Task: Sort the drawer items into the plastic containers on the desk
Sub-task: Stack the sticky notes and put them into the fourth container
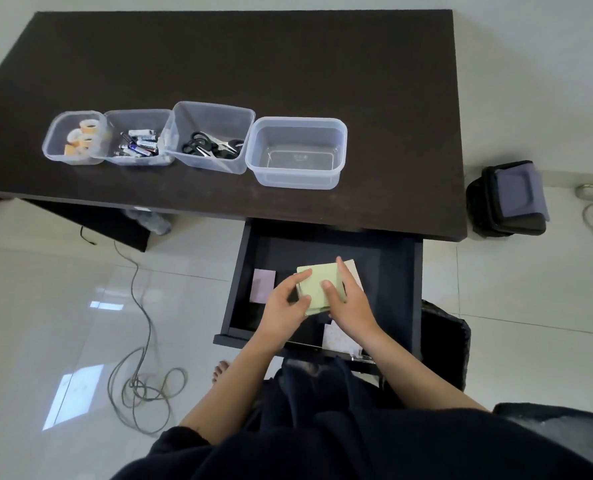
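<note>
Two hands work inside the open drawer (pixel 239 271): left hand (pixel 283 308) and right hand (pixel 348 299) both curl their fingers (pixel 326 284) round a green sticky-note pad (pixel 317 280), a flat square paper block stacked on a beige pad (pixel 353 268) peeking out beyond the right fingertips. Left of the left fingers lies a lilac pad (pixel 263 285); a patterned white pad (pixel 340 337) sits under the right wrist. Four translucent plastic containers stand on the dark matte surface (pixel 288 64), well beyond the fingers: tape rolls (pixel 82 135), batteries (pixel 139 142), scissors (pixel 207 145), and one empty container (pixel 297 152). Risk, judged: loose stacked pads may slide apart or drop when lifted, since paper edges give little purchase.
</note>
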Tool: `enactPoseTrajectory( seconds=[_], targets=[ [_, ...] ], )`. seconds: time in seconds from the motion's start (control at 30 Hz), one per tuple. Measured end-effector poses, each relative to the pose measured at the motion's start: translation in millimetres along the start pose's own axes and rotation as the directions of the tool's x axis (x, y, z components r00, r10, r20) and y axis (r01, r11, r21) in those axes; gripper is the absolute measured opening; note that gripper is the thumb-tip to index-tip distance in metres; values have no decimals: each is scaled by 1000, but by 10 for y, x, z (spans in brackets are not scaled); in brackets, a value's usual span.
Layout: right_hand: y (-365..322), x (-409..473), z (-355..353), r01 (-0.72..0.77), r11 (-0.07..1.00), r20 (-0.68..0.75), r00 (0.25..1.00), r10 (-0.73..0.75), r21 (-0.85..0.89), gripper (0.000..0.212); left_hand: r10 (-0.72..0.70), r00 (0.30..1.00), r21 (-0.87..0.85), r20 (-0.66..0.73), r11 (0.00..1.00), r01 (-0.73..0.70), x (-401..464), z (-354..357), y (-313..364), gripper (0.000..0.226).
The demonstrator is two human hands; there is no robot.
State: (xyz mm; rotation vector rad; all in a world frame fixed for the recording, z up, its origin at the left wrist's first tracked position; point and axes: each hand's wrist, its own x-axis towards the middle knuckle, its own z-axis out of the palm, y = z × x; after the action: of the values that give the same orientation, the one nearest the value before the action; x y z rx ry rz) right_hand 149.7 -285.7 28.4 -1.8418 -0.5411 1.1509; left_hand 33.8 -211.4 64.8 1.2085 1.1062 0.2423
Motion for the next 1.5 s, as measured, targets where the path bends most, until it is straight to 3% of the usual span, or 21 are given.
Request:
enactPoseTrajectory(
  seconds=[0.2, 0.33, 0.43, 0.5, 0.57, 0.8, 0.87, 0.97, 1.1, 1.33, 1.5],
  targets=[
    [145, 72, 27, -48, 998, 10, 999, 48, 50, 58, -38, 999, 64, -18, 997, 39, -18, -60, -42, 51],
    [259, 180, -17, -153, 985, -258, 951, 168, 80, 46, -66, 996, 104, -63, 992, 72, -51, -137, -41, 51],
    [408, 323, -72, -290, 946, -417, 884, 209, -143, 66, -92, 990, 87, -106, 991, 101, -87, -228, -43, 55],
    [466, 405, -77, -415, 866, -413, 866, 282, -279, 86, -97, 990, 64, -104, 992, 104, -115, -280, -38, 57],
    [505, 464, -41, -470, 818, -406, 854, 327, -330, 92, -91, 991, 46, -98, 994, 96, -150, -323, -33, 58],
    [579, 568, 112, -516, 809, -527, 787, 320, -280, 60, -105, 992, 67, -71, 992, 110, -204, -432, -71, 62],
    [574, 571, 94, -485, 847, -512, 796, 324, -218, 58, -113, 991, 85, -68, 989, 119, -193, -459, -90, 62],
    [500, 522, 46, -316, 949, -403, 868, 290, 1, 42, -113, 991, 105, -68, 987, 120, -181, -467, -87, 61],
    [285, 419, -73, -117, 981, -359, 919, 166, 153, 30, -105, 991, 102, -81, 988, 113, -137, -479, -92, 60],
    [-199, 174, -339, 120, 980, -285, 956, -72, 156, 24, -107, 991, 122, -83, 986, 117, -102, -494, -42, 61],
    [-520, 14, -362, 230, 956, -100, 971, -215, 180, 25, -85, 996, 53, 16, 995, 84, -159, -496, 69, 59]
  ],
)
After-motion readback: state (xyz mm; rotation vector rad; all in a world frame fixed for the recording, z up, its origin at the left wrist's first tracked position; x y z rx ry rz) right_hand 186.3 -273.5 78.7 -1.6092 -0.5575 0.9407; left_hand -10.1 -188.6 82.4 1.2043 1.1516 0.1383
